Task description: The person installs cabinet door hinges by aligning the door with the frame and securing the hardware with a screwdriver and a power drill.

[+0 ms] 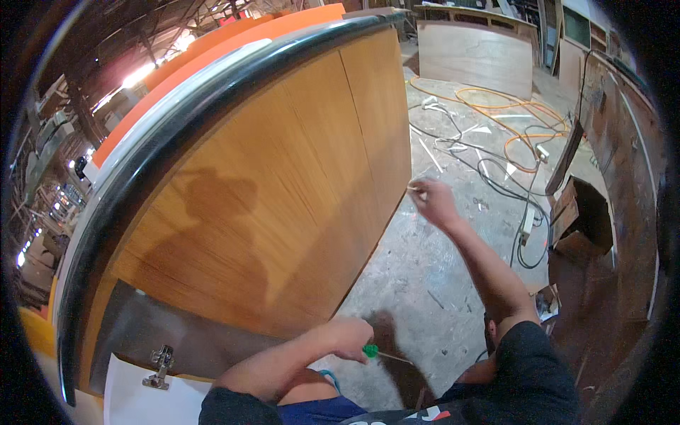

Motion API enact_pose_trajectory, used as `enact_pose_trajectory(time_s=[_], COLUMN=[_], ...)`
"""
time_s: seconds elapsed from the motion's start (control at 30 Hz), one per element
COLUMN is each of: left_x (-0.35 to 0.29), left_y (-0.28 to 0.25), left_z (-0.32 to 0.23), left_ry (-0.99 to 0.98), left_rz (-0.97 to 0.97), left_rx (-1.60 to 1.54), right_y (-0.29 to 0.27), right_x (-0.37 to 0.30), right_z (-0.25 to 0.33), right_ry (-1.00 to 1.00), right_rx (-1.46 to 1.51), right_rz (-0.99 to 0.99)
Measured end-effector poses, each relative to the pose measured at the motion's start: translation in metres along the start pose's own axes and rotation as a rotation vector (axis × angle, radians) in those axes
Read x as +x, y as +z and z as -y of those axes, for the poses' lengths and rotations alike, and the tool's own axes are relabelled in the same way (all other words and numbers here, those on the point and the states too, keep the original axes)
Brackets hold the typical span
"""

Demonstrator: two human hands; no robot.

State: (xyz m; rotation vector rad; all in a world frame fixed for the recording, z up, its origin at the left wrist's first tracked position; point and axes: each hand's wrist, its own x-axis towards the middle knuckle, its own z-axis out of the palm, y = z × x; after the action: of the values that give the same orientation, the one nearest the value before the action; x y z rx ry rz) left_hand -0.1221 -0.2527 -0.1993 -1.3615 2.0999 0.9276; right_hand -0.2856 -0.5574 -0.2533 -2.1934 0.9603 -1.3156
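Note:
A large wooden panel [312, 163] with dark-edged trim stands at a slant in front of me, my shadow falling across it. My left hand [347, 338] is closed round a screwdriver [370, 351]; its green handle shows at the fingers and its thin shaft points right. At the panel's right lower edge, my right hand [435, 202] has its fingers pinched together, thumb side against the wood. A small pale bit shows at those fingertips, too small to name.
Orange hose [496, 99] and dark cables [496, 180] with power strips lie on the concrete floor [425, 269] among white scraps. An open cardboard box [582, 219] stands at right, beside a brown board [623, 177]. A clipboard [152, 397] is at lower left.

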Motion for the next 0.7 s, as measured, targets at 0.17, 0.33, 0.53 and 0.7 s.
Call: enact_pose_trajectory(time_s=[0.17,0.33,0.53,0.7], left_x=[-0.014,-0.016,-0.028,-0.040], left_y=[0.015,0.010,0.001,-0.001], left_z=[-0.020,-0.021,-0.006,0.004], left_ry=[0.126,0.180,0.126,0.136], left_rz=[0.017,-0.055,-0.140,-0.177], left_rx=[-0.032,0.042,0.062,0.060], right_y=[0.022,0.035,0.071,0.076], right_x=[0.009,0.087,0.173,0.183], right_z=[0.238,0.243,0.205,0.210], right_ry=[-0.676,-0.239,-0.010,-0.005], right_rx=[0.202,0.269,0.206,0.273], right_rz=[-0.033,-0.252,-0.227,-0.315])
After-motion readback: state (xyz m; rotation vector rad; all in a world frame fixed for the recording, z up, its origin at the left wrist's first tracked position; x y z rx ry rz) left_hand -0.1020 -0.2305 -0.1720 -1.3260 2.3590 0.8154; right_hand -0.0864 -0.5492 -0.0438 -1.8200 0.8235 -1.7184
